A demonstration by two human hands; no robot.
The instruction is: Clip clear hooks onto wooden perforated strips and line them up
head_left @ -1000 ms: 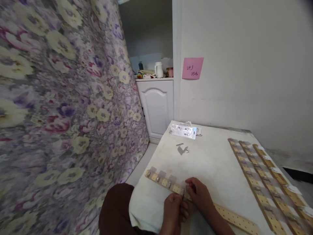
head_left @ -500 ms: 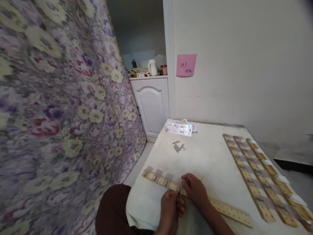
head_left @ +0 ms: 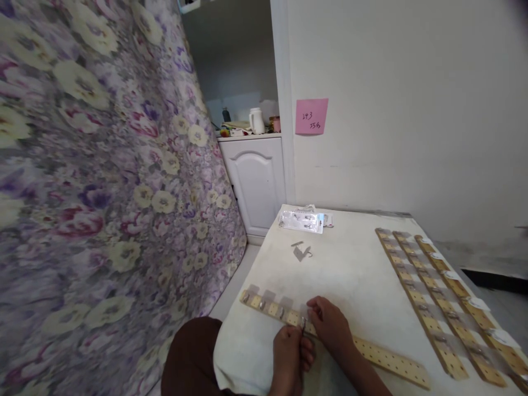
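A pale wooden strip with drilled holes (head_left: 390,356) lies slantwise across the near part of the table, with several small metal hooks on clear square pads along its left half. Close to its middle, my left hand (head_left: 289,352) is closed, thumb and fingers at the lower end of a metal hook (head_left: 304,323). My right hand (head_left: 330,322) reaches over the strip from the right, fingertips drawn together at that hook's clear pad; whether they grip the pad is hard to see. Farther back lie a loose hook and grey pad pieces (head_left: 302,251).
Hooks in a clear blister pack (head_left: 301,221) rest at the table's far left corner. Several more wooden strips with pads (head_left: 416,300) lie along the right side. A floral curtain (head_left: 124,220) hangs at left; a white wall with a pink note (head_left: 311,116) stands behind.
The view has tilted slightly, so everything sits a little lower. Both hands stay at the same hook, with barely any shift of the fingers.
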